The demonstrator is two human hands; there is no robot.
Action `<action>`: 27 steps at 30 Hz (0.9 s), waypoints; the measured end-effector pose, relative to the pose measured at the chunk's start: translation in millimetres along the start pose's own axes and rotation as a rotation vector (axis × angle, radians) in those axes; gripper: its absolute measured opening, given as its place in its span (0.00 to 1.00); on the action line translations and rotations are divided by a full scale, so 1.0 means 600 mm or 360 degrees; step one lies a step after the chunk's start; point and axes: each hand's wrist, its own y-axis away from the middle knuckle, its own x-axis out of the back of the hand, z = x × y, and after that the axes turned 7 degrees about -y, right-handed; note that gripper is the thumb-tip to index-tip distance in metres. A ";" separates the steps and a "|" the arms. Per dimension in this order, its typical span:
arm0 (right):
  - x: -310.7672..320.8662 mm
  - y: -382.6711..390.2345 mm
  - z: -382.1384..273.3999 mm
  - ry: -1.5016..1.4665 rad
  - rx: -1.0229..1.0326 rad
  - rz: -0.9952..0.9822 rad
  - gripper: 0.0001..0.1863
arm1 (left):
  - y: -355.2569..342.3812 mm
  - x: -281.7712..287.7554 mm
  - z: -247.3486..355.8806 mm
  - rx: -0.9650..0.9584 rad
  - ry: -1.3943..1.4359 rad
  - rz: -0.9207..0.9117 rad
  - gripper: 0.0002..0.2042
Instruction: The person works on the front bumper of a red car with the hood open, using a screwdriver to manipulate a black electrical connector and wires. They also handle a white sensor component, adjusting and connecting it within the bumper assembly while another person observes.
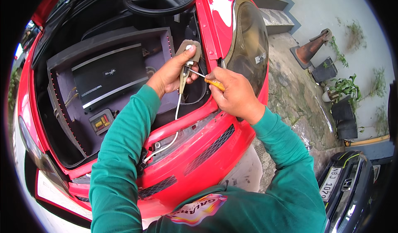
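Note:
Over the front edge of the red car's point(226, 150) open compartment, my left hand point(171, 73) grips a small beige-grey fitting with a flat, rounded plate point(196, 47), thumb pressed on its face. A white cable point(178, 108) hangs from the fitting's lower end and runs to the slot above the bumper. My right hand point(238, 94) is closed around a screwdriver point(216, 85) with a yellow-orange handle. Its metal shaft points left, and the tip reaches the fitting beside my left fingers. My fingers hide exactly where it touches.
A black finned amplifier point(110, 73) lies in the purple-lined compartment, near a small clear-topped box point(101, 121). The headlight point(248, 42) is just right of my hands. Beyond are a traffic cone point(309, 48), potted plants point(346, 90) and another dark car point(344, 191).

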 end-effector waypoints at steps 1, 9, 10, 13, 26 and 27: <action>-0.002 0.000 0.007 -0.0078 -0.0001 0.0018 0.12 | 0.000 0.001 0.003 -0.0007 0.0026 -0.0077 0.28; -0.014 0.005 -0.050 0.0153 -0.0278 -0.0099 0.16 | 0.007 0.005 0.007 -0.0029 -0.0194 0.0199 0.28; -0.006 0.009 -0.064 0.0228 -0.0325 -0.0150 0.17 | 0.007 0.005 0.005 -0.0020 -0.0195 0.0210 0.28; 0.012 0.014 -0.073 0.0201 -0.0289 -0.0102 0.21 | 0.003 0.018 0.005 -0.0039 -0.0119 -0.0024 0.22; 0.084 -0.015 0.037 -0.1825 -0.0866 -0.0395 0.28 | 0.011 0.042 -0.003 -0.0008 0.0225 -0.0490 0.12; 0.085 -0.013 0.052 -0.1881 -0.0797 -0.0157 0.34 | 0.012 0.040 -0.001 -0.0019 0.0160 -0.0453 0.13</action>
